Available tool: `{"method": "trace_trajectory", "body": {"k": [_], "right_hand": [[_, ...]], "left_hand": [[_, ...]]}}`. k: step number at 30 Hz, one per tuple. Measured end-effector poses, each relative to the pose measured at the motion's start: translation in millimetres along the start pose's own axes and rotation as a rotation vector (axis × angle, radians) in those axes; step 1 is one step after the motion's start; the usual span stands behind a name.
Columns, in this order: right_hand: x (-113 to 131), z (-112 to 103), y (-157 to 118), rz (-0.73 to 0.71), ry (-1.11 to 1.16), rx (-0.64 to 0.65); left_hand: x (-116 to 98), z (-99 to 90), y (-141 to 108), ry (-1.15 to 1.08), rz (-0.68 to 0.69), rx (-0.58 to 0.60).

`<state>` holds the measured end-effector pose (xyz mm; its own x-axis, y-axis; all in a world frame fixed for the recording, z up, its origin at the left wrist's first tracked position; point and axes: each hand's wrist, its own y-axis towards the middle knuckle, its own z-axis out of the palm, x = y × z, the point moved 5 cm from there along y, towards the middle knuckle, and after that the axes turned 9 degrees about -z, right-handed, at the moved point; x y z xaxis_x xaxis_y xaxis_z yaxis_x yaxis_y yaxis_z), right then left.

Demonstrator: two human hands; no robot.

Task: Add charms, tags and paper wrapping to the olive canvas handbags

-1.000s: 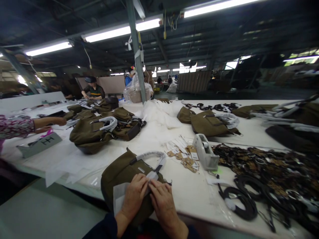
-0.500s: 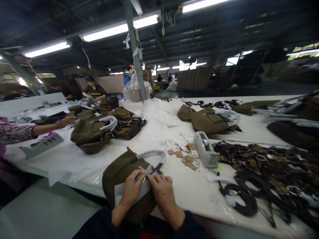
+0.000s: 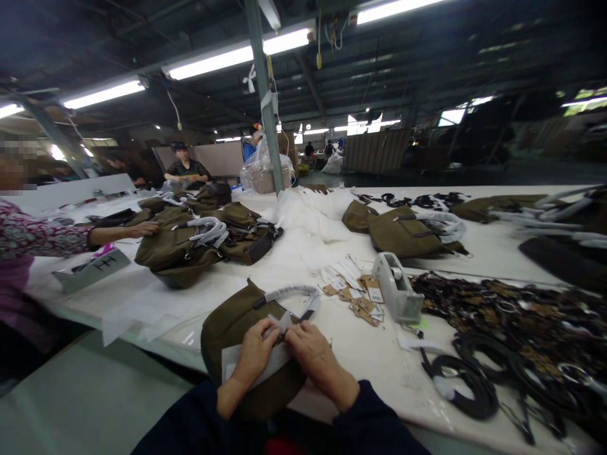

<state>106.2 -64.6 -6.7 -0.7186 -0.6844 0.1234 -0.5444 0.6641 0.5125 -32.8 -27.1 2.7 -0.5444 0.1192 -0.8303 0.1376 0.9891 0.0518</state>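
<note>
While working over olive bag (image 3: 225,328) at near edge of white table (image 3: 363,360), pinching white paper (image 3: 277,363) with left hand (image 3: 255,351), curling right hand (image 3: 313,349) close beside, grip unclear; apparently mid-wrapping, next needing steady hold.

Wearer's two hands (image 3: 254,354), one bag (image 3: 231,318) beneath, one tape dispenser (image 3: 399,292) (tags (image 3: 364,297) uncountable)

Fluorescent tubes (image 3: 287,42) glare white under a dark ceiling (image 3: 199,25); the bench (image 3: 353,373) is softly lit, glints near its front edge, its right end blurred and stretched.
</note>
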Motion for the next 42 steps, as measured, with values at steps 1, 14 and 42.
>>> {"method": "trace_trajectory", "body": {"k": [1, 14, 42], "right_hand": [[-1.8, -0.9, 1.9, -0.022, 0.049, 0.006], [-15.9, -8.7, 7.7, -0.065, 0.337, 0.1], [-11.6, 12.6, 10.9, 0.1, 0.414, -0.083]], "left_hand": [[-0.1, -0.2, 0.4, 0.003, -0.001, -0.002], [-4.6, -0.7, 1.6, -0.024, 0.002, 0.008], [-2.2, 2.6, -0.6, -0.022, -0.037, 0.05]]}}
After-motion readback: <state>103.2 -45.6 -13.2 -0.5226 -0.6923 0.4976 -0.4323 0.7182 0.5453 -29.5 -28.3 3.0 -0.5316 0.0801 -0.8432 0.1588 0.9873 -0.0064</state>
